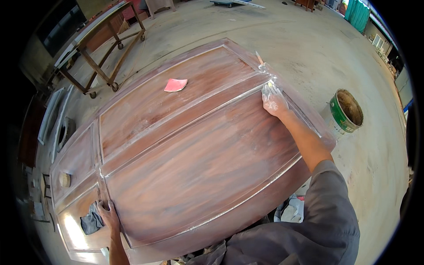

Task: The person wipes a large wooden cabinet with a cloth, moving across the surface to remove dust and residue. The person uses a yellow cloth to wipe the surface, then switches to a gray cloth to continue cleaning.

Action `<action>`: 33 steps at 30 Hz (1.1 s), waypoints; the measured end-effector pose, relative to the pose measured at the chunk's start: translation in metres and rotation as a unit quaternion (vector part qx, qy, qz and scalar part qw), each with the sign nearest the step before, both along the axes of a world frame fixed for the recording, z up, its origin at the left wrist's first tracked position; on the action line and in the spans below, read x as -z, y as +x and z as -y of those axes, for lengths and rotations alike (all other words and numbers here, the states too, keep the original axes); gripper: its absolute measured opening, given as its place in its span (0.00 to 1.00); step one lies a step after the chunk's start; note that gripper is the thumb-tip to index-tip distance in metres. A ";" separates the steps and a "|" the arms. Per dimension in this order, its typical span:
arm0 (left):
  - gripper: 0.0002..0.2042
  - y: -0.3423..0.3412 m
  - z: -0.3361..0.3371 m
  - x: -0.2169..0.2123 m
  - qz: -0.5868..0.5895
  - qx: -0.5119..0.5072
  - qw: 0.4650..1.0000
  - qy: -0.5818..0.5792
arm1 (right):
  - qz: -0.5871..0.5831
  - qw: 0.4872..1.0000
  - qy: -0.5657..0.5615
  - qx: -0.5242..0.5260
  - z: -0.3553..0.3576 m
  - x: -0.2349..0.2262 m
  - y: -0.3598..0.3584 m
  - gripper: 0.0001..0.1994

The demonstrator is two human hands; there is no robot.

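Note:
A large reddish-brown wooden panel (194, 163) with raised mouldings lies in front of me, hazed with pale dust. At its far right corner my right hand (274, 100) presses down, its fingers coated white and closed over something small and pale that I cannot make out. Just past the fingertips lie whitish crumpled material (263, 67) and a thin pencil-like stick (259, 57). At the near left, my left hand (109, 215) rests on the panel, fingers bent against a dark grey cloth (91, 221) that sticks out to their left.
A curved pink-red sheet (176, 85) and a round tan block (65, 179) lie on the panel. A green-and-white bucket (346, 111) stands to the right on the concrete floor (380, 163). At the far left are a wheeled frame table (101, 48) and a tyre-like ring (67, 132).

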State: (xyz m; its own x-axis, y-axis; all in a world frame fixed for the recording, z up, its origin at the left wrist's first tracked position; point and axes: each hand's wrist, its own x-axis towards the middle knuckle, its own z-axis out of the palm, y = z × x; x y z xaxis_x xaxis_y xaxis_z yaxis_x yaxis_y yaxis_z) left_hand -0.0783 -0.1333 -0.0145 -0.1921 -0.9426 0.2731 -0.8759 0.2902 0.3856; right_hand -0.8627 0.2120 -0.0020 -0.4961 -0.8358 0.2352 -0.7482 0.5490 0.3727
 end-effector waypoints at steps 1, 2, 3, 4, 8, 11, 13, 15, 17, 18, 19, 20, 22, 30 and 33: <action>0.25 -0.001 -0.003 -0.003 0.003 -0.001 1.000 0.008 | 0.029 0.999 -0.010 0.016 0.009 0.003 0.010 0.28; 0.25 -0.001 -0.007 -0.007 0.003 -0.003 1.000 0.012 | 0.055 0.998 -0.023 0.031 0.024 0.000 0.026 0.28; 0.25 0.001 -0.011 -0.012 0.030 -0.016 0.999 -0.012 | 0.106 0.990 -0.091 -0.029 0.048 0.003 0.068 0.29; 0.25 0.009 -0.013 -0.014 0.025 -0.024 0.999 -0.015 | 0.155 0.972 -0.155 -0.089 0.068 0.006 0.123 0.29; 0.25 0.022 -0.012 -0.009 0.008 -0.028 1.000 -0.012 | 0.212 0.955 -0.127 -0.167 0.074 -0.006 0.175 0.31; 0.25 0.013 -0.005 -0.002 -0.001 -0.019 1.000 0.006 | 0.066 0.991 -0.110 -0.037 0.031 0.007 0.035 0.27; 0.24 0.002 -0.004 0.003 -0.007 -0.016 1.000 0.011 | 0.013 0.997 0.072 0.029 0.011 -0.007 -0.014 0.27; 0.24 0.011 -0.006 -0.003 -0.006 -0.025 1.000 -0.017 | 0.055 0.998 0.029 -0.004 0.043 -0.011 0.034 0.29; 0.25 0.017 -0.015 -0.003 -0.017 -0.035 0.999 -0.015 | 0.135 0.973 -0.159 -0.095 0.082 0.017 0.142 0.34; 0.25 0.017 -0.014 -0.007 -0.023 -0.040 0.999 -0.003 | 0.167 0.967 -0.152 -0.120 0.102 0.009 0.200 0.36; 0.25 0.017 -0.016 -0.009 -0.033 -0.050 0.998 0.009 | 0.196 0.959 -0.142 -0.150 0.113 -0.007 0.237 0.39; 0.25 0.014 -0.015 -0.008 -0.024 -0.039 0.999 0.006 | 0.222 0.955 -0.138 -0.142 0.113 -0.014 0.243 0.40; 0.25 0.005 -0.006 -0.003 -0.003 -0.016 1.000 -0.002 | 0.275 0.945 -0.129 -0.123 0.118 -0.020 0.246 0.42; 0.24 0.012 -0.011 -0.010 0.006 -0.014 0.999 -0.038 | 0.372 0.898 -0.204 -0.116 0.170 -0.104 0.212 0.29; 0.24 -0.008 -0.013 -0.012 -0.005 -0.017 0.999 -0.027 | 0.195 0.947 -0.201 -0.155 0.187 -0.011 0.203 0.31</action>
